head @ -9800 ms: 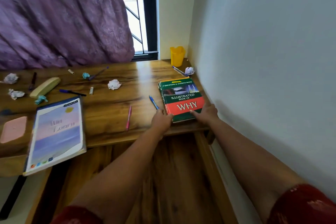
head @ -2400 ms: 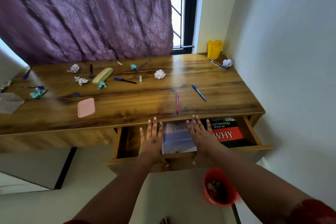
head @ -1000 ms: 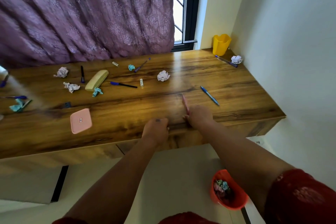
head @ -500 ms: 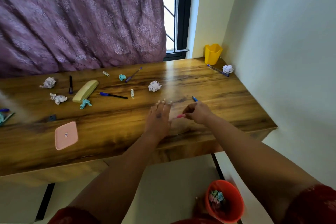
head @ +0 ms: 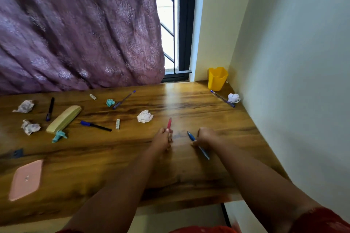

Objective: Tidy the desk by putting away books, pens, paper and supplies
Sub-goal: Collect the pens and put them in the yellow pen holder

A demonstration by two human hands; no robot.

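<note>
My left hand (head: 162,139) grips a pink pen (head: 169,123) whose tip points away from me, over the middle of the wooden desk (head: 189,168). My right hand (head: 205,136) has its fingers curled round a blue pen (head: 198,145) that lies slanted on the desk. A yellow pen cup (head: 217,78) stands in the far right corner. A crumpled white paper ball (head: 144,116) lies just beyond my left hand.
Another pen (head: 222,98) and a paper ball (head: 233,98) lie by the right wall. To the left lie a cream pencil case (head: 64,118), a blue marker (head: 95,126), a black pen (head: 50,108), several paper wads, a pink pad (head: 26,179) and a purple curtain (head: 75,28) behind.
The books went into the drawer and it was shut. Since half a second ago the pink pen has passed from my right hand to my left, and my right hand has closed on the blue pen.
</note>
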